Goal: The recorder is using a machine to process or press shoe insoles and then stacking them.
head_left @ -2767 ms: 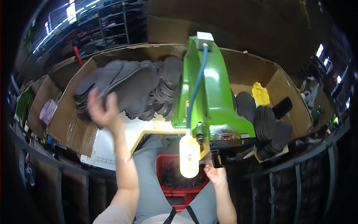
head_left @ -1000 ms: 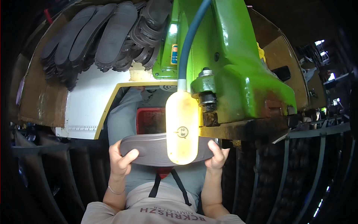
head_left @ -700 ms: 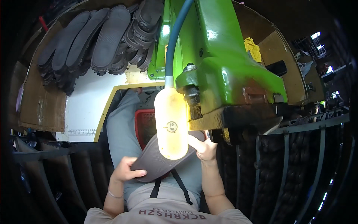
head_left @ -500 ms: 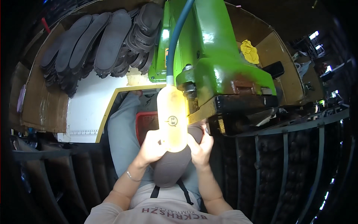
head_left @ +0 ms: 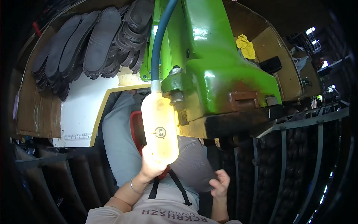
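Observation:
Both of my hands hold a grey shoe sole (head_left: 192, 164) under the head of a green machine (head_left: 216, 71). My left hand (head_left: 151, 168) grips the sole's near end, partly hidden behind a translucent plastic bottle (head_left: 159, 128) that hangs from a blue hose (head_left: 160, 33). My right hand (head_left: 220, 183) pinches the sole's lower right edge. The sole slants up toward the machine's dark lower part (head_left: 238, 125), and its upper end is hidden there.
A row of dark shoe soles (head_left: 93, 41) leans in a cardboard-lined tray at the upper left. A white board (head_left: 80, 108) lies below them. A red crate (head_left: 136, 127) sits under the machine by my grey-clad leg. A yellow cloth (head_left: 246, 45) lies upper right. Dark metal railings stand at both sides.
The sole was held flat by its two ends; it has been turned so it slants up under the machine. My left hand moved in behind the bottle and my right hand dropped lower right.

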`<act>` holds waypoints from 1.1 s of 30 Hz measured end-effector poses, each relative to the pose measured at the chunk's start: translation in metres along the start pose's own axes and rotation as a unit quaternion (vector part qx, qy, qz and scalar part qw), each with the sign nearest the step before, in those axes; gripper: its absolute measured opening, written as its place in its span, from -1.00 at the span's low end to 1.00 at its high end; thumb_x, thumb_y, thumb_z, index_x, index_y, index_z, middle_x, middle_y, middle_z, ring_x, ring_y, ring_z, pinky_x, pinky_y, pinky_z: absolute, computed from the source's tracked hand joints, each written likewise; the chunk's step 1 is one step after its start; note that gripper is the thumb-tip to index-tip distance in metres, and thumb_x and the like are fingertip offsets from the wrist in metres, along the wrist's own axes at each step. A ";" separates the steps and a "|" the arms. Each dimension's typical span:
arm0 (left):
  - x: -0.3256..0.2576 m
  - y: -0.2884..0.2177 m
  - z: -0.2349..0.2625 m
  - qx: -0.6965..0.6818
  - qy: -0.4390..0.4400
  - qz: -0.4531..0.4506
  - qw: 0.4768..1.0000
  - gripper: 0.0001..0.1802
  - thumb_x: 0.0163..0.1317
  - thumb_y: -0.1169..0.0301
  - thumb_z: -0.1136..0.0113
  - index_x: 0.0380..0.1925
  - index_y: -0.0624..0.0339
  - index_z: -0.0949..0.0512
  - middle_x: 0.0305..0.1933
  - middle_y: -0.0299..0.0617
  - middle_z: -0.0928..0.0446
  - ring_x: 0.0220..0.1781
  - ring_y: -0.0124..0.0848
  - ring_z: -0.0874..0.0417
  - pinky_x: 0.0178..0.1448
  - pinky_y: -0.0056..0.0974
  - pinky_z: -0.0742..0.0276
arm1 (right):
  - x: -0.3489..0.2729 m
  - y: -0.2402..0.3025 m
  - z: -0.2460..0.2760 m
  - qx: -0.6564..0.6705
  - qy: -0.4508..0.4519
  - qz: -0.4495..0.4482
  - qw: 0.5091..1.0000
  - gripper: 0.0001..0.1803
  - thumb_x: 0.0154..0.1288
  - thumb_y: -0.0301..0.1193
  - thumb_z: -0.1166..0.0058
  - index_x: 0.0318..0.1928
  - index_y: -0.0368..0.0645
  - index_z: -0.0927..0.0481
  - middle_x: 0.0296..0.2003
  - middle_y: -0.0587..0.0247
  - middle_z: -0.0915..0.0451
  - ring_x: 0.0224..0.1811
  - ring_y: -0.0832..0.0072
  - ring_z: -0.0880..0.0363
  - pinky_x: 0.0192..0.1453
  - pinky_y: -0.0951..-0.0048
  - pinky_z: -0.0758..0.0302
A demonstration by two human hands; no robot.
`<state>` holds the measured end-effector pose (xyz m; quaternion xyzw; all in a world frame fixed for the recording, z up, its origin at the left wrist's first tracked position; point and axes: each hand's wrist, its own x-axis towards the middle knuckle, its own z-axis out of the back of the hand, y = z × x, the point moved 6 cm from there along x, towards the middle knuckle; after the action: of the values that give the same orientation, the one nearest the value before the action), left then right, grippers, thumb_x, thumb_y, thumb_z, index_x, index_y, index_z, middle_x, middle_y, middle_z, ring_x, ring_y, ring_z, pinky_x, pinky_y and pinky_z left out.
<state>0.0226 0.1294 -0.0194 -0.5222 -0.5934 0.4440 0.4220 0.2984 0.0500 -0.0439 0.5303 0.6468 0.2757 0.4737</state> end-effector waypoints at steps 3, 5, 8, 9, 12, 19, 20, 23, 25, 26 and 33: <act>0.003 0.004 -0.008 -0.078 -0.045 0.051 0.995 -0.66 0.06 0.66 -0.31 -0.10 0.39 -0.57 -0.14 -0.17 -0.65 -0.15 -0.45 -0.64 0.01 -0.35 -0.54 | 0.024 0.038 0.005 -0.004 -0.124 0.066 0.990 -0.69 0.03 -0.62 -0.08 -0.14 -0.34 -0.48 -0.31 0.17 -0.58 -0.31 0.44 -0.59 -0.11 0.42 -0.56; 0.005 0.003 -0.012 -0.100 -0.027 0.060 0.993 -0.64 0.06 0.64 -0.31 -0.08 0.40 -0.56 -0.12 -0.14 -0.64 -0.13 -0.43 -0.64 0.02 -0.35 -0.54 | 0.041 0.057 0.001 0.016 -0.199 0.126 0.972 -0.64 0.07 -0.59 -0.08 -0.05 -0.35 -0.47 -0.23 0.14 -0.57 -0.21 0.41 -0.58 -0.05 0.42 -0.54; 0.012 -0.009 -0.007 -0.041 -0.010 0.009 0.999 -0.60 0.05 0.60 -0.31 -0.05 0.43 -0.54 -0.11 -0.09 -0.64 -0.12 -0.38 -0.65 0.03 -0.34 -0.54 | 0.082 0.085 -0.020 0.007 -0.116 0.167 0.979 -0.62 0.18 -0.54 -0.09 0.03 -0.38 -0.44 -0.17 0.13 -0.56 -0.14 0.39 -0.57 0.02 0.43 -0.50; 0.016 -0.015 -0.005 -0.007 -0.005 -0.022 1.000 -0.59 0.05 0.58 -0.31 -0.05 0.44 -0.53 -0.11 -0.08 -0.64 -0.12 -0.36 -0.65 0.04 -0.33 -0.54 | 0.095 0.088 -0.023 0.002 -0.119 0.172 0.978 -0.62 0.18 -0.56 -0.05 0.03 -0.38 -0.43 -0.16 0.13 -0.56 -0.14 0.40 -0.57 0.02 0.44 -0.49; 0.026 -0.034 0.007 0.010 -0.019 -0.077 0.997 -0.62 0.05 0.58 -0.28 -0.08 0.46 -0.52 -0.14 -0.07 -0.64 -0.13 -0.37 -0.66 0.03 -0.33 -0.54 | 0.135 0.094 -0.028 -0.019 -0.049 0.203 0.978 -0.58 0.13 -0.58 0.02 0.05 -0.37 -0.41 -0.15 0.15 -0.55 -0.14 0.41 -0.57 0.01 0.46 -0.49; 0.037 -0.064 0.062 0.119 -0.023 -0.049 0.991 -0.76 0.01 0.56 -0.35 -0.27 0.38 -0.62 -0.32 -0.16 -0.66 -0.28 -0.48 -0.65 -0.13 -0.37 -0.56 | 0.186 0.040 -0.026 0.128 0.065 0.185 0.972 -0.51 0.42 -0.11 0.05 0.20 -0.15 -0.44 0.11 0.14 -0.52 0.12 0.30 -0.52 0.21 0.22 -0.46; 0.037 -0.065 0.072 0.134 -0.037 -0.050 0.989 -0.76 0.01 0.56 -0.35 -0.27 0.38 -0.62 -0.33 -0.16 -0.66 -0.30 -0.48 -0.65 -0.15 -0.38 -0.55 | 0.184 0.026 -0.025 0.145 0.018 0.188 0.971 -0.55 0.41 -0.18 0.03 0.18 -0.18 -0.45 0.07 0.12 -0.54 0.05 0.32 -0.55 0.11 0.26 -0.51; 0.031 -0.058 0.107 0.037 -0.096 0.006 0.995 -0.75 0.02 0.62 -0.25 -0.23 0.42 -0.60 -0.31 -0.17 -0.65 -0.30 -0.47 -0.63 -0.14 -0.39 -0.54 | 0.164 0.005 -0.055 0.018 0.096 0.168 0.981 -0.64 0.38 -0.35 -0.04 0.12 -0.24 -0.48 -0.04 0.09 -0.58 -0.12 0.38 -0.60 -0.15 0.39 -0.58; 0.025 -0.055 0.127 0.006 -0.115 0.025 0.993 -0.75 0.04 0.60 -0.23 -0.22 0.43 -0.58 -0.31 -0.17 -0.63 -0.30 -0.48 -0.61 -0.14 -0.41 -0.51 | 0.145 -0.005 -0.081 -0.057 0.155 0.140 0.976 -0.68 0.35 -0.46 -0.08 0.08 -0.27 -0.51 -0.11 0.08 -0.60 -0.23 0.41 -0.63 -0.32 0.47 -0.60; 0.020 -0.053 0.136 -0.007 -0.123 0.031 0.992 -0.75 0.04 0.57 -0.23 -0.23 0.43 -0.56 -0.31 -0.18 -0.61 -0.30 -0.49 -0.59 -0.14 -0.42 -0.50 | 0.136 -0.004 -0.095 -0.095 0.178 0.167 0.965 -0.69 0.29 -0.49 -0.11 0.03 -0.28 -0.54 -0.13 0.09 -0.61 -0.23 0.41 -0.61 -0.30 0.46 -0.56; -0.047 -0.016 0.152 -0.014 -0.131 0.108 0.985 -0.72 0.08 0.46 -0.32 -0.50 0.12 -0.33 -0.44 -0.38 -0.43 -0.40 -0.65 -0.37 -0.30 -0.48 -0.32 | 0.110 0.019 -0.163 -0.401 0.160 0.390 0.813 -0.66 0.05 -0.61 -0.24 -0.10 -0.27 -0.56 -0.12 0.11 -0.56 -0.07 0.23 -0.54 0.07 0.24 -0.45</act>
<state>-0.1233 0.0682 -0.0440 -0.5259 -0.5902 0.5432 0.2828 0.1604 0.1835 0.0026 0.4499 0.2844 0.7529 0.3871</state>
